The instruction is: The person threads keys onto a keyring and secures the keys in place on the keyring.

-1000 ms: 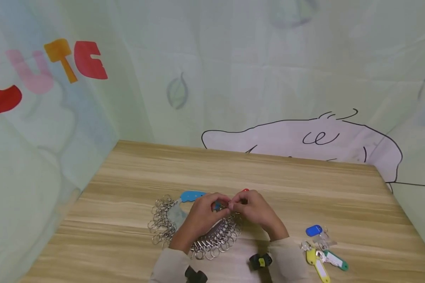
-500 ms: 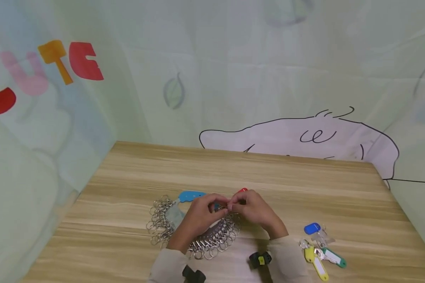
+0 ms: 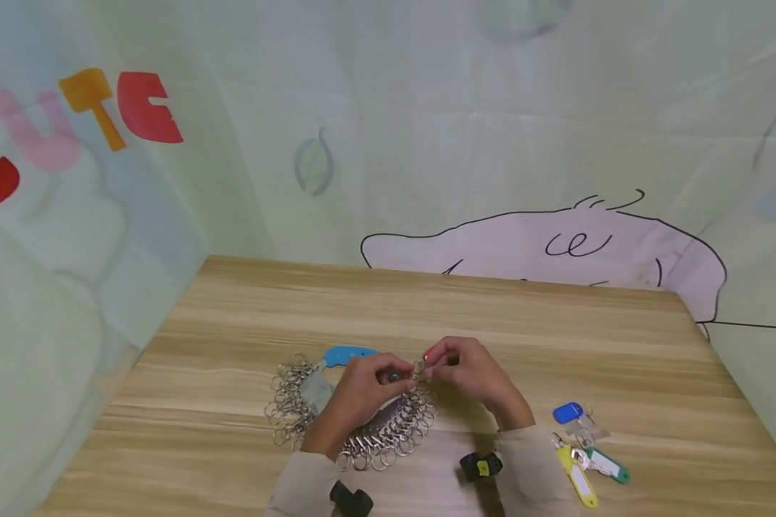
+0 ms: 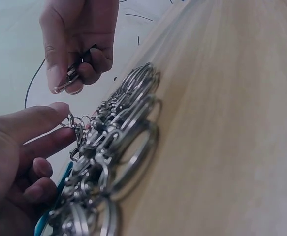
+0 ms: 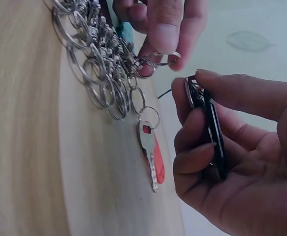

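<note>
My left hand (image 3: 365, 391) pinches a small metal ring (image 5: 158, 60) between thumb and index finger, at one end of a long row of linked key rings (image 3: 378, 438). To its right, my right hand (image 3: 475, 370) holds a slim black flat piece (image 5: 217, 137) with a metal ring (image 5: 189, 91) at the thumb and index fingertips. Its kind is hidden by the fingers. A gap shows between the two hands in both wrist views. A silver key (image 5: 148, 140) with a red tag (image 5: 159, 162) is by the last rings, below the hands.
A blue piece (image 3: 348, 355) lies behind the curved row of rings. At the right of the wooden table (image 3: 284, 301) lie a blue tag (image 3: 567, 412), a yellow tag (image 3: 578, 480), a green tag (image 3: 608, 465) and a clear piece (image 3: 587, 429). Printed cloth (image 3: 427, 143) hangs behind.
My hands, fingertips together before, have drawn apart; the right hand has shifted slightly right and up. A metal ring now shows between them. The head view has turned slightly.
</note>
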### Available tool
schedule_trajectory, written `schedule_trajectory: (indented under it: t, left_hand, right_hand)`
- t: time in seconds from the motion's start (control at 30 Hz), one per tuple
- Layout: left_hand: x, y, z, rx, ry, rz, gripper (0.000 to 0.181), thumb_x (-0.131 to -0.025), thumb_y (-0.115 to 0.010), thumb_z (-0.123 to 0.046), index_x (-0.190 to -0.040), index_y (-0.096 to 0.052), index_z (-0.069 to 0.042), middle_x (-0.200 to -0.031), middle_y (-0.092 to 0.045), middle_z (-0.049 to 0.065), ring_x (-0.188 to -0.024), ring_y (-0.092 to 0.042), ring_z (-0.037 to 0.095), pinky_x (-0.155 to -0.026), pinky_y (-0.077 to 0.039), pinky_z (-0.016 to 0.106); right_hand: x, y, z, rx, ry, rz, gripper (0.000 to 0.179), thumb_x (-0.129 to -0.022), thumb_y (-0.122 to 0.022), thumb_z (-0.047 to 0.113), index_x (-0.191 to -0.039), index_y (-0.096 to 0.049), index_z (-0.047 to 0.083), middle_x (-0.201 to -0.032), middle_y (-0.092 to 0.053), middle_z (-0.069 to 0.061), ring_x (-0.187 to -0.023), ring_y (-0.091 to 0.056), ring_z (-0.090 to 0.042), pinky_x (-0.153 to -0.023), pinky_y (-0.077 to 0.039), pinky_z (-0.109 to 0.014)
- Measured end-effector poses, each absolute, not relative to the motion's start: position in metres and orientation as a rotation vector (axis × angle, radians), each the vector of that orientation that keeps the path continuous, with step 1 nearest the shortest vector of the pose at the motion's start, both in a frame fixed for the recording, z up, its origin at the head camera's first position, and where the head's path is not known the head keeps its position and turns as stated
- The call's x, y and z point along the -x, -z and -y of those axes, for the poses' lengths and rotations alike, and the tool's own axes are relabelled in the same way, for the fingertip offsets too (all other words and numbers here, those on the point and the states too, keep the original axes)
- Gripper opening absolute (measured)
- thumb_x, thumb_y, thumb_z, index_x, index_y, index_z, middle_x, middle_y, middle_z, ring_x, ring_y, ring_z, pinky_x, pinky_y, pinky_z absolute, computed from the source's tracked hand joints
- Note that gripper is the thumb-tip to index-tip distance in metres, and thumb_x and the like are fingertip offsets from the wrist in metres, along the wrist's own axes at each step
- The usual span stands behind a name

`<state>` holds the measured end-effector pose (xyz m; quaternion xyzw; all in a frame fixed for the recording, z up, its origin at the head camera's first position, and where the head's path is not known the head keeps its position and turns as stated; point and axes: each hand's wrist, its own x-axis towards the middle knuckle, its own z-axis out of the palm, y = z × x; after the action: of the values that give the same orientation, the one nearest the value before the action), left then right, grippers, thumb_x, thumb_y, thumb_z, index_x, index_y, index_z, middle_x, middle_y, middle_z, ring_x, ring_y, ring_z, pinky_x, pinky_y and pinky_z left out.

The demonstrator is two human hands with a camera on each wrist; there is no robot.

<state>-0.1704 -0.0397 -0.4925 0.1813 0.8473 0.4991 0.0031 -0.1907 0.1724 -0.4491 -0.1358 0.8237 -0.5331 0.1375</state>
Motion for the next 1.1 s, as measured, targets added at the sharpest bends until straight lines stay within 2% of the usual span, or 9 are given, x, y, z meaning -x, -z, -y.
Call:
schedule_trajectory:
  t: [0.17,0.3,0.43,0.53,0.73,0.93,1.1]
  left_hand:
    - [0.171,0.493,0.04,-0.566,-1.582,-2.651,0.018,-0.086,-0.082,-0.016,-0.103,-0.078,-0.018,-0.07,-0.059,-0.011,-0.059,-0.045,0.008,-0.052,-0.039,0.025]
    - [0.172,0.492,0.04,-0.578,-1.59,-2.65,0.017,-0.086,-0.082,-0.018,-0.103,-0.078,-0.018,-0.068,-0.058,-0.01,-0.057,-0.045,0.008,-0.051,-0.038,0.024]
    - [0.172,0.494,0.04,-0.582,-1.588,-2.648,0.017,-0.086,-0.082,-0.018,-0.102,-0.078,-0.017,-0.066,-0.057,-0.009,-0.056,-0.045,0.007,-0.051,-0.038,0.024]
    - [0.172,0.495,0.04,-0.571,-1.598,-2.64,0.017,-0.085,-0.082,-0.017,-0.102,-0.078,-0.016,-0.066,-0.057,-0.009,-0.056,-0.045,0.008,-0.051,-0.038,0.024]
    - [0.17,0.494,0.04,-0.544,-1.616,-2.615,0.019,-0.086,-0.082,-0.016,-0.104,-0.077,-0.013,-0.068,-0.058,-0.008,-0.058,-0.046,0.008,-0.052,-0.039,0.024]
    - [0.17,0.495,0.04,-0.546,-1.604,-2.615,0.018,-0.088,-0.08,-0.016,-0.105,-0.077,-0.013,-0.068,-0.058,-0.007,-0.057,-0.046,0.009,-0.051,-0.039,0.025]
    - [0.17,0.494,0.039,-0.532,-1.609,-2.61,0.017,-0.087,-0.081,-0.015,-0.104,-0.077,-0.016,-0.068,-0.058,-0.007,-0.057,-0.046,0.01,-0.051,-0.039,0.025]
  right_hand:
    - [0.191,0.452,-0.168,0.484,1.556,-2.377,0.008,-0.086,-0.07,-0.005,-0.09,-0.069,0.002,-0.078,-0.062,-0.006,-0.074,-0.056,-0.021,-0.069,-0.046,-0.034]
    - [0.19,0.453,-0.166,0.473,1.587,-2.316,0.001,-0.093,-0.066,-0.001,-0.093,-0.066,-0.001,-0.081,-0.062,-0.008,-0.076,-0.057,-0.022,-0.068,-0.049,-0.035]
    - [0.19,0.452,-0.168,0.373,1.671,-2.18,0.008,-0.096,-0.063,0.001,-0.098,-0.061,-0.006,-0.087,-0.065,-0.017,-0.075,-0.065,-0.028,-0.069,-0.056,-0.04]
    - [0.19,0.451,-0.173,0.339,1.714,-2.115,0.013,-0.096,-0.064,0.0,-0.105,-0.061,-0.009,-0.09,-0.066,-0.022,-0.075,-0.067,-0.03,-0.071,-0.056,-0.044]
    - [0.192,0.447,-0.184,0.366,1.74,-2.048,0.024,-0.096,-0.055,-0.007,-0.119,-0.062,-0.008,-0.096,-0.07,-0.023,-0.089,-0.069,-0.038,-0.08,-0.054,-0.046]
    - [0.193,0.445,-0.188,0.35,1.761,-2.024,0.018,-0.095,-0.059,-0.004,-0.112,-0.065,-0.004,-0.1,-0.068,-0.028,-0.091,-0.068,-0.04,-0.079,-0.052,-0.038]
    - [0.194,0.448,-0.183,0.383,1.736,-2.075,0.015,-0.094,-0.059,-0.007,-0.105,-0.068,-0.005,-0.097,-0.07,-0.022,-0.086,-0.069,-0.037,-0.077,-0.053,-0.038]
